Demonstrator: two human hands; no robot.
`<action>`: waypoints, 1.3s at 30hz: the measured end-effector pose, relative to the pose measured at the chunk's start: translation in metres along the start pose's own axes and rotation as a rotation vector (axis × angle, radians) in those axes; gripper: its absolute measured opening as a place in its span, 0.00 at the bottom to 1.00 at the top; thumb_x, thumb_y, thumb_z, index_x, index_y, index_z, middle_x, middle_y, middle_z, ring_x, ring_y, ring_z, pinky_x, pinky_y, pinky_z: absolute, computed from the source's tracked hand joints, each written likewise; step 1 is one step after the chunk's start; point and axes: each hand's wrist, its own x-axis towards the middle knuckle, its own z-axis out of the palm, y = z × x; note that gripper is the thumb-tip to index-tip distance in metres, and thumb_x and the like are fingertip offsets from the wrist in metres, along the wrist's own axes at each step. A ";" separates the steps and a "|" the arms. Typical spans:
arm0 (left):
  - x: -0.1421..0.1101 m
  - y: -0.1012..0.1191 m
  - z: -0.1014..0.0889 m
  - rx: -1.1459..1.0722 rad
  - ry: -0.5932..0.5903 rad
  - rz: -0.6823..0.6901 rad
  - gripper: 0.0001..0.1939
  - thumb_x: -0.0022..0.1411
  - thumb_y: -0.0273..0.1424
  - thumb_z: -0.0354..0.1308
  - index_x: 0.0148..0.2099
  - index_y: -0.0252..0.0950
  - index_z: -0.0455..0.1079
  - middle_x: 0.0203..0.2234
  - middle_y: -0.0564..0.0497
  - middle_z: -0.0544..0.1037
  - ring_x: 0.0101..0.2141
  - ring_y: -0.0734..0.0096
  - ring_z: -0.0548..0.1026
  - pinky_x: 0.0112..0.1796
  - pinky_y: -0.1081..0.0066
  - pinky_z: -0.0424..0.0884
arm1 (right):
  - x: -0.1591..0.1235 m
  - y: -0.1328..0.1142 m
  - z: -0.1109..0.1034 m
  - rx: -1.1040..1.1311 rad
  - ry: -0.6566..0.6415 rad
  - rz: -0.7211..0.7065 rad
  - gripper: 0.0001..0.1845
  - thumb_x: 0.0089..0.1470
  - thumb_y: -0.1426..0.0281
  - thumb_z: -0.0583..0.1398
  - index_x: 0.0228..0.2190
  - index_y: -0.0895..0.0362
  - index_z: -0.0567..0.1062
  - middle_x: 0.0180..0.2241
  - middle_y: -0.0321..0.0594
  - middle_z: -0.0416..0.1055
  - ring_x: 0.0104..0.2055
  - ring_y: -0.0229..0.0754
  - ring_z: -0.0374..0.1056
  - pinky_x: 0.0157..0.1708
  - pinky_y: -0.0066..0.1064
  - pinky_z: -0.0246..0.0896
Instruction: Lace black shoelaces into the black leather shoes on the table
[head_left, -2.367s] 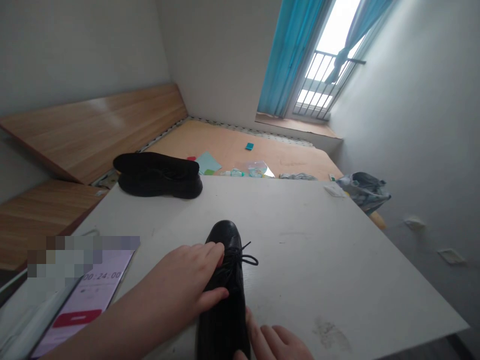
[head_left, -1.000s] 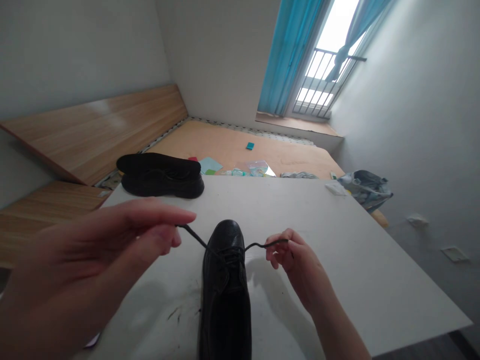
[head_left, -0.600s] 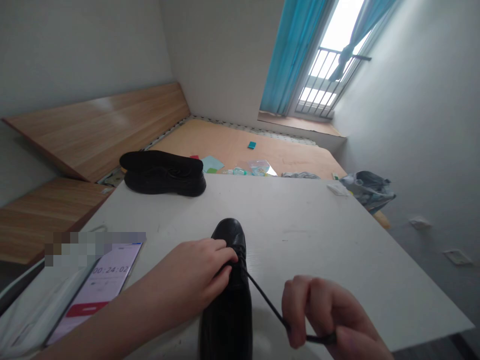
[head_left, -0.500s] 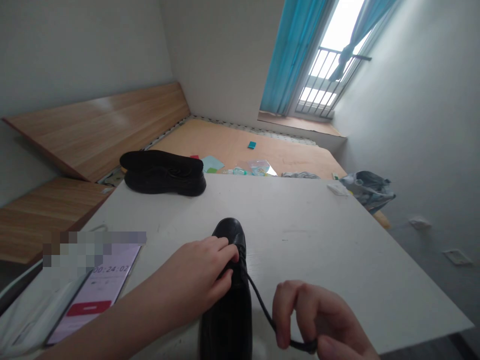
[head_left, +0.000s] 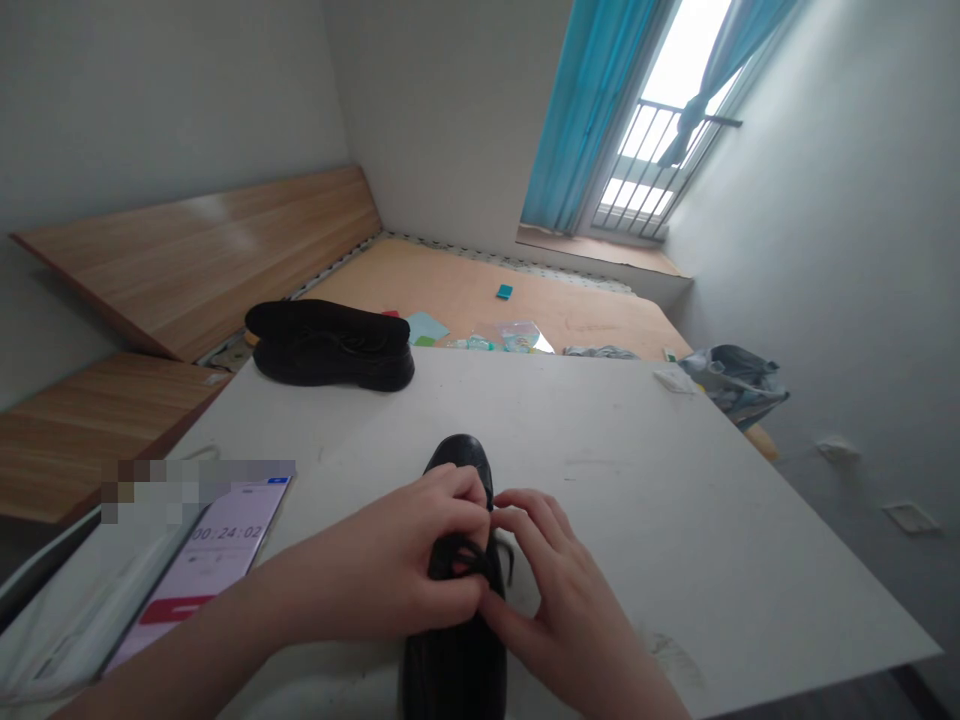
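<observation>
A black leather shoe (head_left: 457,660) stands on the white table with its toe pointing away from me. My left hand (head_left: 427,550) is curled over its lacing, fingers closed on the black shoelace (head_left: 469,552), which is bunched in loops beneath them. At the shoe's right side is my right hand (head_left: 559,590), its thumb and forefinger apart, fingertips against the lacing and my left fingers. A loose lace end curves between the right hand and the shoe. Part of the lacing is hidden under both hands.
Another black shoe (head_left: 334,345), with a black insole on top, is at the table's far left edge. A phone with a timer (head_left: 199,580) lies at left. Beyond the white table (head_left: 637,460) are small packets on a bed board (head_left: 585,310) and a plastic bag (head_left: 739,380).
My right hand has moved left and up to the shoe, and the lace it was pulling out is now looped under my left hand. My left fingers have closed around the lace.
</observation>
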 end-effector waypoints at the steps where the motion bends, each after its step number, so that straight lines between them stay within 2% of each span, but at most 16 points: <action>1: -0.004 0.003 -0.005 -0.077 0.007 0.017 0.05 0.56 0.26 0.55 0.29 0.37 0.62 0.35 0.54 0.68 0.37 0.72 0.68 0.38 0.73 0.66 | 0.001 0.001 0.001 -0.008 -0.009 -0.007 0.21 0.51 0.77 0.63 0.46 0.51 0.68 0.52 0.45 0.64 0.57 0.51 0.57 0.55 0.45 0.60; 4: -0.018 0.010 -0.019 -0.212 0.083 -0.008 0.10 0.61 0.33 0.54 0.28 0.38 0.59 0.26 0.56 0.65 0.30 0.72 0.65 0.34 0.72 0.65 | 0.003 0.000 0.002 -0.005 -0.027 -0.041 0.14 0.54 0.75 0.62 0.42 0.51 0.70 0.54 0.43 0.63 0.60 0.51 0.54 0.58 0.45 0.58; 7: -0.027 0.011 -0.031 -0.374 0.165 -0.083 0.23 0.61 0.50 0.53 0.24 0.39 0.55 0.19 0.56 0.59 0.23 0.72 0.59 0.26 0.70 0.61 | 0.003 -0.004 -0.002 0.103 -0.004 -0.083 0.08 0.56 0.78 0.59 0.34 0.52 0.68 0.50 0.42 0.66 0.57 0.49 0.57 0.55 0.42 0.59; 9: -0.026 0.009 -0.036 -0.432 0.165 -0.090 0.30 0.61 0.60 0.44 0.22 0.39 0.55 0.16 0.56 0.57 0.21 0.72 0.57 0.25 0.69 0.58 | 0.001 -0.007 -0.006 0.242 0.005 -0.106 0.08 0.58 0.77 0.58 0.31 0.53 0.66 0.46 0.41 0.68 0.53 0.46 0.62 0.51 0.39 0.62; 10: -0.024 0.007 -0.037 -0.421 0.160 -0.090 0.32 0.62 0.61 0.38 0.23 0.39 0.58 0.15 0.56 0.57 0.21 0.72 0.58 0.25 0.69 0.59 | -0.002 -0.008 -0.008 0.319 0.003 -0.115 0.07 0.59 0.74 0.58 0.30 0.53 0.65 0.43 0.41 0.69 0.49 0.45 0.64 0.49 0.38 0.63; 12: -0.017 0.004 -0.037 -0.299 0.161 -0.125 0.34 0.66 0.57 0.33 0.26 0.38 0.65 0.16 0.56 0.60 0.21 0.72 0.61 0.27 0.69 0.61 | -0.011 -0.007 -0.013 0.453 -0.015 -0.119 0.10 0.62 0.66 0.57 0.28 0.53 0.65 0.35 0.40 0.71 0.42 0.45 0.68 0.43 0.38 0.65; 16: -0.002 -0.007 -0.023 0.154 0.125 -0.239 0.18 0.67 0.43 0.47 0.37 0.39 0.73 0.24 0.55 0.71 0.26 0.69 0.68 0.30 0.70 0.61 | -0.028 0.007 -0.019 0.548 0.002 0.000 0.22 0.62 0.51 0.54 0.24 0.53 0.67 0.22 0.37 0.66 0.30 0.43 0.66 0.33 0.36 0.65; 18: 0.003 -0.013 -0.013 0.299 0.113 -0.218 0.12 0.66 0.38 0.50 0.37 0.40 0.73 0.29 0.53 0.74 0.31 0.67 0.71 0.32 0.69 0.62 | -0.029 0.018 -0.021 0.565 0.068 0.085 0.25 0.62 0.49 0.52 0.23 0.54 0.68 0.20 0.35 0.62 0.24 0.40 0.62 0.27 0.32 0.61; 20: 0.005 -0.018 -0.005 0.347 0.100 -0.189 0.09 0.65 0.35 0.52 0.37 0.40 0.72 0.33 0.52 0.74 0.35 0.64 0.71 0.35 0.68 0.62 | -0.026 0.029 -0.023 0.557 0.099 0.150 0.27 0.64 0.50 0.49 0.22 0.55 0.67 0.19 0.34 0.60 0.21 0.37 0.57 0.23 0.29 0.56; 23: 0.006 -0.021 0.001 0.315 0.057 -0.195 0.09 0.65 0.37 0.53 0.37 0.39 0.71 0.35 0.51 0.73 0.38 0.63 0.71 0.37 0.68 0.64 | -0.015 0.038 -0.021 0.421 0.083 0.250 0.26 0.65 0.52 0.48 0.25 0.56 0.71 0.19 0.33 0.59 0.22 0.36 0.57 0.22 0.28 0.54; 26: 0.007 -0.019 0.000 0.163 -0.023 -0.174 0.12 0.66 0.41 0.53 0.37 0.41 0.72 0.37 0.52 0.71 0.42 0.64 0.70 0.42 0.67 0.64 | -0.005 0.036 -0.015 0.304 0.033 0.312 0.19 0.65 0.56 0.51 0.39 0.55 0.74 0.24 0.33 0.63 0.25 0.37 0.59 0.24 0.27 0.56; 28: 0.006 -0.018 -0.004 0.016 -0.054 -0.128 0.13 0.67 0.41 0.52 0.37 0.40 0.72 0.39 0.53 0.70 0.43 0.66 0.69 0.44 0.68 0.65 | 0.001 0.030 -0.010 0.266 -0.004 0.286 0.14 0.65 0.60 0.52 0.45 0.52 0.74 0.29 0.34 0.67 0.26 0.36 0.62 0.24 0.27 0.58; 30: 0.005 -0.016 -0.010 -0.134 -0.043 -0.078 0.14 0.68 0.41 0.50 0.35 0.38 0.69 0.37 0.53 0.69 0.39 0.69 0.69 0.42 0.70 0.66 | 0.007 0.023 -0.006 0.226 -0.040 0.225 0.12 0.65 0.66 0.54 0.47 0.50 0.73 0.34 0.35 0.69 0.29 0.36 0.64 0.26 0.27 0.59; 33: -0.001 -0.011 -0.020 -0.291 0.049 -0.047 0.20 0.70 0.43 0.44 0.30 0.37 0.64 0.27 0.56 0.67 0.30 0.73 0.66 0.34 0.73 0.65 | 0.018 0.017 -0.005 0.154 -0.078 0.146 0.12 0.64 0.70 0.54 0.47 0.50 0.73 0.38 0.36 0.69 0.32 0.37 0.66 0.30 0.28 0.62; 35: -0.007 -0.005 -0.026 -0.274 0.143 -0.062 0.21 0.70 0.42 0.43 0.28 0.37 0.64 0.22 0.57 0.65 0.26 0.74 0.64 0.30 0.74 0.63 | 0.026 0.016 -0.006 0.094 -0.083 0.120 0.09 0.64 0.71 0.55 0.43 0.52 0.74 0.39 0.37 0.68 0.34 0.37 0.66 0.33 0.29 0.62; 39: -0.017 0.009 -0.034 -0.162 0.307 -0.076 0.18 0.69 0.41 0.46 0.31 0.37 0.68 0.24 0.56 0.71 0.28 0.73 0.68 0.29 0.75 0.63 | 0.041 0.017 -0.009 0.024 -0.126 0.076 0.07 0.63 0.73 0.55 0.34 0.53 0.73 0.40 0.38 0.66 0.37 0.39 0.65 0.38 0.32 0.62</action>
